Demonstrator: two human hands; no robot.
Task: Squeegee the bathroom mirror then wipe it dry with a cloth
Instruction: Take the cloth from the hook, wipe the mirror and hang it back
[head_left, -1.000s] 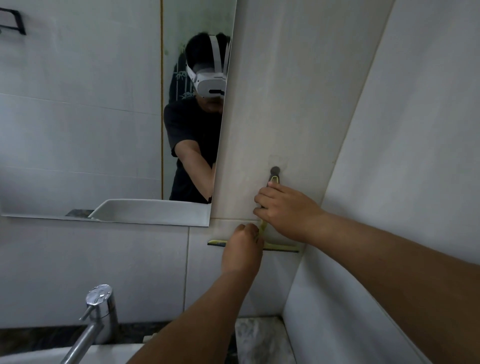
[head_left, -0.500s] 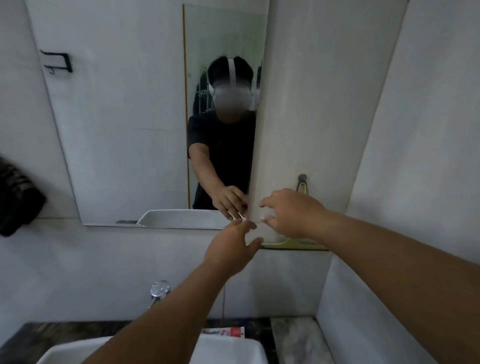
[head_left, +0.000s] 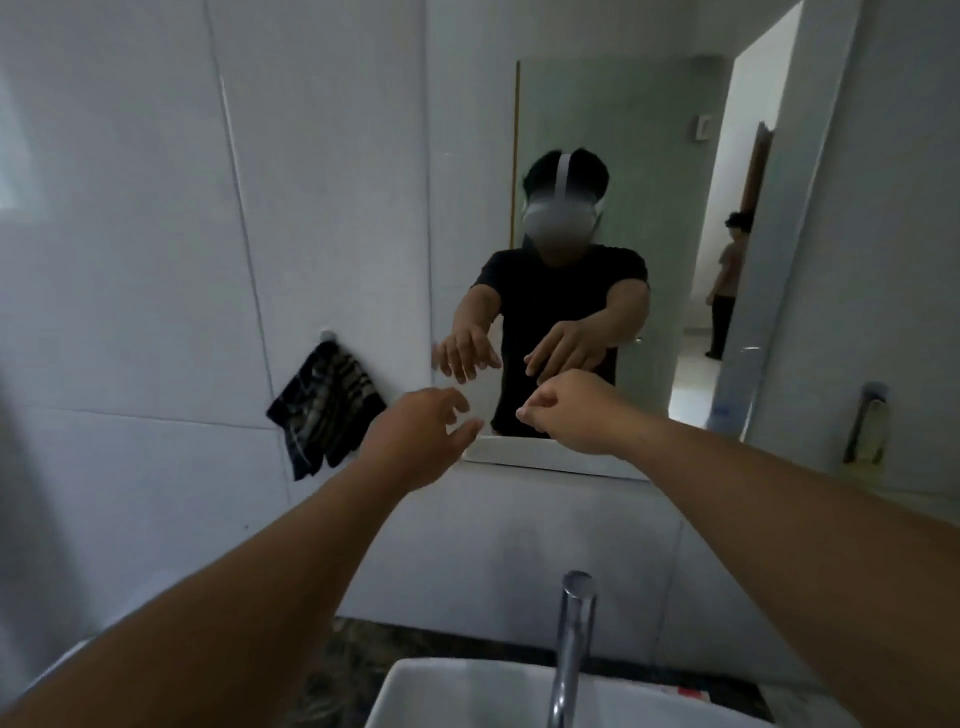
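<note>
Both arms reach out over the basin toward the mirror (head_left: 597, 156), and neither hand carries anything. The left hand (head_left: 421, 436) hangs in front of the mirror's lower left corner with its fingers loosely spread and the thumb held apart. The right hand (head_left: 571, 415) is close beside it, over the mirror's bottom edge, fingers curled in toward the palm around nothing. A narrow gap of bare glass and wall shows between the two hands.

The cloth (head_left: 324, 410), dark with pale stripes, hangs from a small hook on the tiled wall just left of the mirror, near the left hand but not touching it. The squeegee (head_left: 867, 431) hangs upright on the wall strip to the right of the mirror, well apart from the right hand; it is blurred, so its blade cannot be made out clearly.

The mirror's left edge runs straight up from beside the left hand, and its bottom edge sits just above the tiled splashback. The wall to the left of the cloth is open tile.

Below, the white sink (head_left: 431, 691) sits on a dark stone counter, its bowl mostly cut off by the frame, with the chrome tap (head_left: 571, 639) rising at its back edge between the forearms. A small red-and-white item (head_left: 693, 692) lies on the counter just right of the sink.
</note>
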